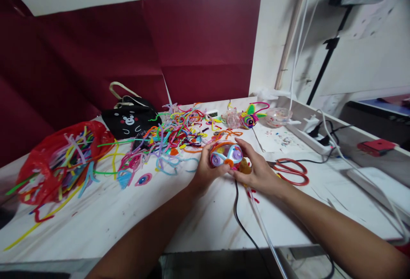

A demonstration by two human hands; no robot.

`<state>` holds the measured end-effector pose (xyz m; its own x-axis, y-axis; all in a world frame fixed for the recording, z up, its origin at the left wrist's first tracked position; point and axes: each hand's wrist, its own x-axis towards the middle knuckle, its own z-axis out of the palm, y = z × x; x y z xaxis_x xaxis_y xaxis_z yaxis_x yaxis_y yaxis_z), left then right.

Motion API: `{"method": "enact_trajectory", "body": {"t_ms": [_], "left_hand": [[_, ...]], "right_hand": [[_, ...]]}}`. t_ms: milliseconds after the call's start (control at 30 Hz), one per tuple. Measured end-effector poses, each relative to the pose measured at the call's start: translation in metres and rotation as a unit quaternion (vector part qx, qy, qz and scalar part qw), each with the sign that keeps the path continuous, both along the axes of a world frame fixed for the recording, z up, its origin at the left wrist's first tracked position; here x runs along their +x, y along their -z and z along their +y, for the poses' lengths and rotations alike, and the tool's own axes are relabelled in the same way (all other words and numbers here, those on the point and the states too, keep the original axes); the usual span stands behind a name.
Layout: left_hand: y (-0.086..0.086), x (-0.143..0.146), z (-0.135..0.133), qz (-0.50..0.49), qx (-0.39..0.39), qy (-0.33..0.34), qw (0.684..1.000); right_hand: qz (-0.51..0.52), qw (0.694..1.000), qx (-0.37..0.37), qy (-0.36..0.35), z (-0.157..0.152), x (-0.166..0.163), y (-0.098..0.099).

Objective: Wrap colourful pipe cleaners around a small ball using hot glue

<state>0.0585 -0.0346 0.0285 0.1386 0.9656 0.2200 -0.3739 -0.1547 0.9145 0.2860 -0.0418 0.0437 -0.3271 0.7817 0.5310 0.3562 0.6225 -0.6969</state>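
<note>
Both my hands hold one small craft ball just above the white table. It is a clear round shell wound with purple, blue, pink and orange pipe cleaner spirals. My left hand grips its left side with curled fingers. My right hand wraps its right side, thumb on top. A small yellow-brown piece lies under my right palm. A heap of loose coloured pipe cleaners lies just behind and to the left of the ball.
A red plastic bag full of pipe cleaners sits far left, a black bear-print tote behind it. Red-handled scissors lie right of my hands. A finished pipe cleaner figure, clear bowl, power strip and black cable are nearby.
</note>
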Motion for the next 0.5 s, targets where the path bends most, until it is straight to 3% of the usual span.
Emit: {"method": "enact_trajectory", "body": {"t_ms": [300, 500], "left_hand": [[-0.011, -0.004, -0.003, -0.020, -0.036, -0.008, 0.999], [-0.022, -0.017, 0.008, -0.048, -0.069, -0.007, 0.996]], "right_hand": [[-0.002, 0.999, 0.033, -0.009, 0.001, 0.001, 0.000], [0.032, 0.997, 0.063, 0.043, -0.001, 0.003, -0.002]]}}
